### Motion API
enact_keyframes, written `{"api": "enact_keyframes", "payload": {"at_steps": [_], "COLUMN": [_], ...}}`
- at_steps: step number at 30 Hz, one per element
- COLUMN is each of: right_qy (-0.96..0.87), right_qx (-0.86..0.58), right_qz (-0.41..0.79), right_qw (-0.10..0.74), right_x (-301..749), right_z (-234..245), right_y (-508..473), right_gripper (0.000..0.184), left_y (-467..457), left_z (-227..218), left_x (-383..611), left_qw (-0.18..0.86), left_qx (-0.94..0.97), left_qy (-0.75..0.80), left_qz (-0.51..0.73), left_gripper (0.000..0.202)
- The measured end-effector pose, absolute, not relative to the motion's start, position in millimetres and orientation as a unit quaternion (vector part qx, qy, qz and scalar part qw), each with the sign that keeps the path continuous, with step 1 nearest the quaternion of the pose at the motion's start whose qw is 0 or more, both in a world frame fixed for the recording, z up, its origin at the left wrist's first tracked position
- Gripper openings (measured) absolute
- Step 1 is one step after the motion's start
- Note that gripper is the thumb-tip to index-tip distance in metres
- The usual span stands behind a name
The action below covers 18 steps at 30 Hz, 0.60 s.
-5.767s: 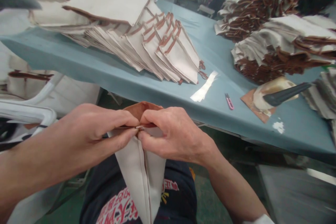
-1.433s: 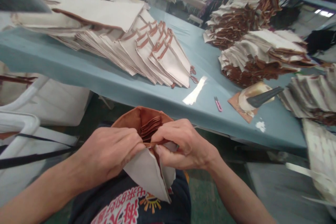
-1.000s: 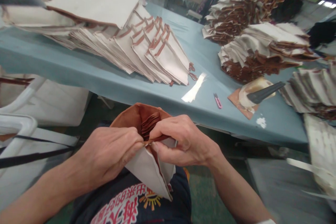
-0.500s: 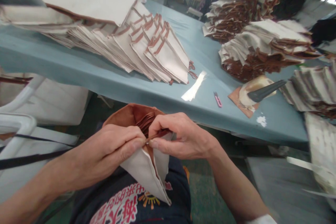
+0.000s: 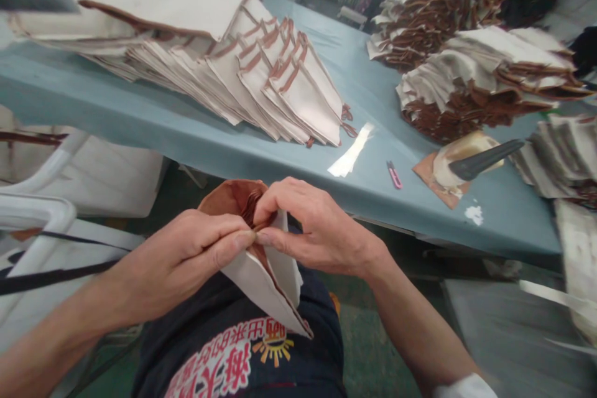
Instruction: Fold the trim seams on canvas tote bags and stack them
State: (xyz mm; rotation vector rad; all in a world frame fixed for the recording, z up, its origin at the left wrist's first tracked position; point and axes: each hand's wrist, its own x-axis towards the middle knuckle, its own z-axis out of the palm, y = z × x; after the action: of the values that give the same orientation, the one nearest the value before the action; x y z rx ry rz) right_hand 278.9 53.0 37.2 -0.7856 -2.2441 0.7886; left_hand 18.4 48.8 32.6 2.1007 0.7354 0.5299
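Observation:
Over my lap I hold a cream canvas bag (image 5: 261, 277) with a brown lining, its mouth turned up toward me. My left hand (image 5: 180, 258) is closed, pinching the bag's near rim between thumb and fingers. My right hand (image 5: 310, 230) is closed too, pinching the same rim right beside the left fingertips. Brown folded straps (image 5: 252, 202) show inside the open mouth, partly hidden by my right fingers. The bag's lower point hangs over my dark printed shirt (image 5: 233, 360).
A blue-grey table (image 5: 196, 137) runs ahead with a fanned stack of cream bags (image 5: 261, 74), heaps of bags with brown straps (image 5: 471, 81), a white strip (image 5: 352, 152), a pink thread snipper (image 5: 394, 174) and a dark-handled tool on a brown pad (image 5: 466, 165). White frames stand at left (image 5: 41, 217).
My hands have drawn closer together on the rim and risen slightly. The bag's mouth has narrowed, hiding more of the brown straps. The view shifted a little.

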Motion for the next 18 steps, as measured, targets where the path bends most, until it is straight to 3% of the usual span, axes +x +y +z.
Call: {"api": "enact_keyframes", "payload": {"at_steps": [5,10,18], "right_qy": [-0.73,-0.626,-0.546], "right_qx": [-0.43,-0.522,-0.492], "right_qz": [0.349,0.459,0.593], "right_qw": [0.401,0.354,0.329], "right_x": [261.0,238.7,221.5], "right_z": [33.5,24.0,12.2], "right_y": [29.0,9.4,2.8], "right_gripper": [0.017,0.025,0.023], "left_y": [41.3,35.4,25.9], "left_z": [21.0,18.4,11.6], "left_x": [15.5,16.1,17.2], "left_qw": [0.359,0.349,0.355], "left_qx": [0.819,0.808,0.79], "left_qy": [0.331,0.367,0.377], "left_qz": [0.303,0.302,0.329], "left_gripper": [0.047,0.045,0.042]}}
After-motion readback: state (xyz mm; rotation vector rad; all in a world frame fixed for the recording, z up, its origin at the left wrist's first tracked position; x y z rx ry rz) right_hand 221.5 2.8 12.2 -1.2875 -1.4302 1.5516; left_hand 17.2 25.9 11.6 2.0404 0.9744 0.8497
